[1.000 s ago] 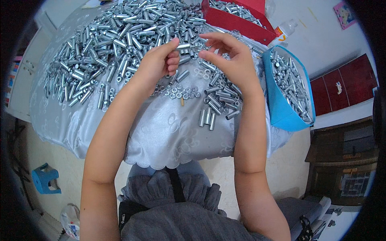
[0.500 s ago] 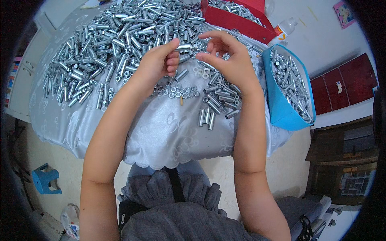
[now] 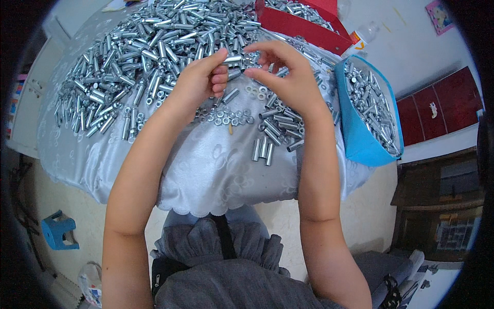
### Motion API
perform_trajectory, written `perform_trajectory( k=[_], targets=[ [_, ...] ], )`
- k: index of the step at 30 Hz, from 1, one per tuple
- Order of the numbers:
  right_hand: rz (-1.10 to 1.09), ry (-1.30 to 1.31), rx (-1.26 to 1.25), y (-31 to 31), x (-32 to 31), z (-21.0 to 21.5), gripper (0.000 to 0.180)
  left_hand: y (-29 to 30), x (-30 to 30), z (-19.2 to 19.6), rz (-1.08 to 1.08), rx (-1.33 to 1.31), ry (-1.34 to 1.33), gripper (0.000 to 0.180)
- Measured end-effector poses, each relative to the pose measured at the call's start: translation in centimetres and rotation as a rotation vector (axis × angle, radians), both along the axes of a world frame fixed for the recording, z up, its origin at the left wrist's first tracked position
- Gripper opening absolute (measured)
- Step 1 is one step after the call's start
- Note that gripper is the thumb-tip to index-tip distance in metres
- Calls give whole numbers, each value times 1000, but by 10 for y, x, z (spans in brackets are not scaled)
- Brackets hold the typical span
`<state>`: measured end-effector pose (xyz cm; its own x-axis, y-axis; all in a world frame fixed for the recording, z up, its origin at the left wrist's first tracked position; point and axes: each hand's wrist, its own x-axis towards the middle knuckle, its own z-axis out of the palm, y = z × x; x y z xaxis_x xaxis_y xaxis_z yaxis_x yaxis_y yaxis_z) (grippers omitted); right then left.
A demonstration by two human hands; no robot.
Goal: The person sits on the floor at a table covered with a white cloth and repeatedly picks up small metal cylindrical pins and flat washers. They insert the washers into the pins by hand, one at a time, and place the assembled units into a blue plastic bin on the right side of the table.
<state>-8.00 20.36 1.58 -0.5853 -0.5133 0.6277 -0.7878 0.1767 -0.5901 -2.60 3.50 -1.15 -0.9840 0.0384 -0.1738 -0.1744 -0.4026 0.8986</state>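
My left hand (image 3: 201, 78) is closed around a shiny metal sleeve anchor (image 3: 233, 59), which sticks out to the right past the thumb. Close to its free end, my right hand (image 3: 289, 76) is curved with thumb and forefinger apart; no part is visible between them. Below the hands lie several loose hex nuts (image 3: 225, 120) in rough rows and a few washers (image 3: 256, 92). Metal sleeves (image 3: 276, 126) are scattered under the right wrist. A large heap of similar metal anchors (image 3: 154, 46) covers the table beyond and left of my left hand.
A blue fabric bin (image 3: 355, 136) full of anchors stands right of my right forearm. Behind it are a red box (image 3: 303, 32) of metal parts and a plastic bottle (image 3: 366, 34). A satiny cloth (image 3: 226, 175) covers the table. A blue stool (image 3: 59, 230) stands on the floor at left.
My right hand has shifted slightly left, bringing its thumb and forefinger closer to the anchor's end. My left hand stays nearly still, holding the anchor.
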Motion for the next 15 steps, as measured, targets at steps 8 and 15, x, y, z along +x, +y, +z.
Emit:
perform_trajectory(
  k=[8,15],
  targets=[
    [-112,-290,171,7,4,4,22,1,3,2,-6,-6,-1,37],
    [19,-274,142,7,-3,-3,29,1,4,3,-28,-44,2,37]
  ],
)
